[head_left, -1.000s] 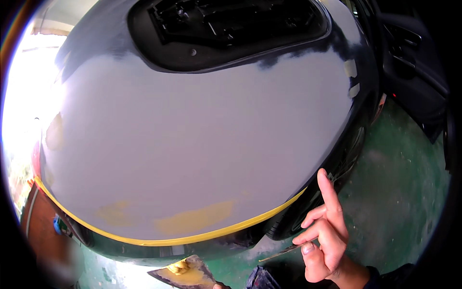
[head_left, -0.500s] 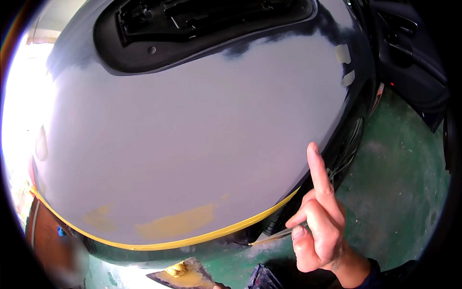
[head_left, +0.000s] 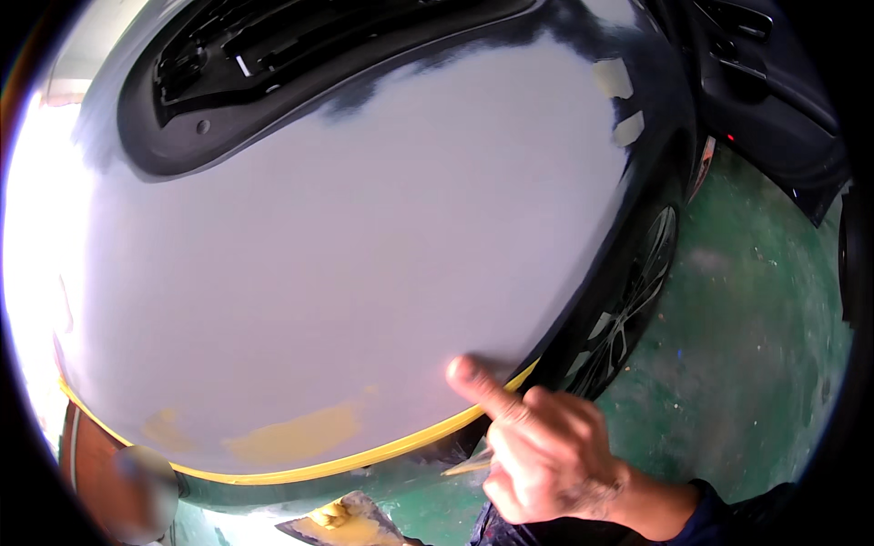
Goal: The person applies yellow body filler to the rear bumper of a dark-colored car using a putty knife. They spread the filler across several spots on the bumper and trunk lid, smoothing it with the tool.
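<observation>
A large grey, matte car body panel [head_left: 319,273] curves across the view, with yellow tape [head_left: 364,460] along its near edge. Dried yellow filler [head_left: 291,431] shows as a patch just above the tape. My right hand [head_left: 546,446] reaches over the panel's near right edge. Its index finger is stretched out, with the tip at or just above the grey surface; the other fingers are curled and hold nothing visible. At the bottom edge, a mixing board [head_left: 373,526] carries a lump of yellow putty [head_left: 330,516]. Only a sliver of my left hand [head_left: 414,542] shows at its corner.
A black recess [head_left: 203,127] lies at the panel's far side. Two pale tape pieces [head_left: 612,79] stick near the right edge. Right of it are a spoked wheel [head_left: 628,318], an open car door [head_left: 774,100] and green floor [head_left: 728,364]. A reddish-brown surface [head_left: 91,464] stands lower left.
My right hand has swung left and down; its raised index finger now points onto the panel. The view has shifted, bringing more of the wheel into sight. The board stays at the bottom.
</observation>
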`<state>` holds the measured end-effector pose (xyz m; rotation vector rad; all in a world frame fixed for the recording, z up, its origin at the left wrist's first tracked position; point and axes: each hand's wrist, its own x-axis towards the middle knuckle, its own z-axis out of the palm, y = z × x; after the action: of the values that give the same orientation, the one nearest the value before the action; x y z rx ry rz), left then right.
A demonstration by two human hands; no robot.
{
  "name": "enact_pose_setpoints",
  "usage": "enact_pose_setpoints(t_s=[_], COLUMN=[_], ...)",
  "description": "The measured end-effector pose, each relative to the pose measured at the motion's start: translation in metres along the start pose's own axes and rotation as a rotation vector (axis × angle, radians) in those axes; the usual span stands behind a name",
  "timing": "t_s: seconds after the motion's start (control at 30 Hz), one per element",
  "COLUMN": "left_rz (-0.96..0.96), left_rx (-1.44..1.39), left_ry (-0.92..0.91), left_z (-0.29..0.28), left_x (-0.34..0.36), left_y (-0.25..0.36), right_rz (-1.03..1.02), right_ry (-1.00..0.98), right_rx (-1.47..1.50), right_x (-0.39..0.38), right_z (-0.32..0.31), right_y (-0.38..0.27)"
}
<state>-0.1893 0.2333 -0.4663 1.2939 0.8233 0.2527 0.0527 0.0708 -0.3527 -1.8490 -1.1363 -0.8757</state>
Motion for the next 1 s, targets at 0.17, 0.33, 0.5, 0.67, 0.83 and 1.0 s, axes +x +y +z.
enact_pose_setpoints(t_s=[0.17, 0.33, 0.5, 0.67, 0.83, 1.0], left_rz=[0.004, 0.052, 0.011, 0.035, 0.045, 0.05], left_rx=[0.038, 0.055, 0.042, 0.043, 0.084, 0.083], left_ry=[-0.028, -0.084, -0.09, -0.096, -0.079, -0.086], left_z=[0.009, 0.026, 0.027, 0.042, 0.052, 0.072], left_x=[-0.001, -0.003, 0.004, -0.001, -0.007, -0.017], left_y=[0.006, 0.016, 0.003, 0.006, 0.008, 0.025], right_rz=[0.139, 0.117, 0.037, 0.037, 0.067, 0.062], right_ry=[0.102, 0.074, 0.032, 0.071, 0.133, 0.128], right_rx=[-0.027, 0.026, 0.079, 0.024, 0.044, 0.042], right_x=[-0.001, -0.006, -0.02, -0.002, 0.01, 0.022], right_z=[-0.02, -0.018, -0.012, -0.031, -0.055, -0.059], right_y=[0.032, 0.025, 0.004, 0.047, 0.076, 0.075])
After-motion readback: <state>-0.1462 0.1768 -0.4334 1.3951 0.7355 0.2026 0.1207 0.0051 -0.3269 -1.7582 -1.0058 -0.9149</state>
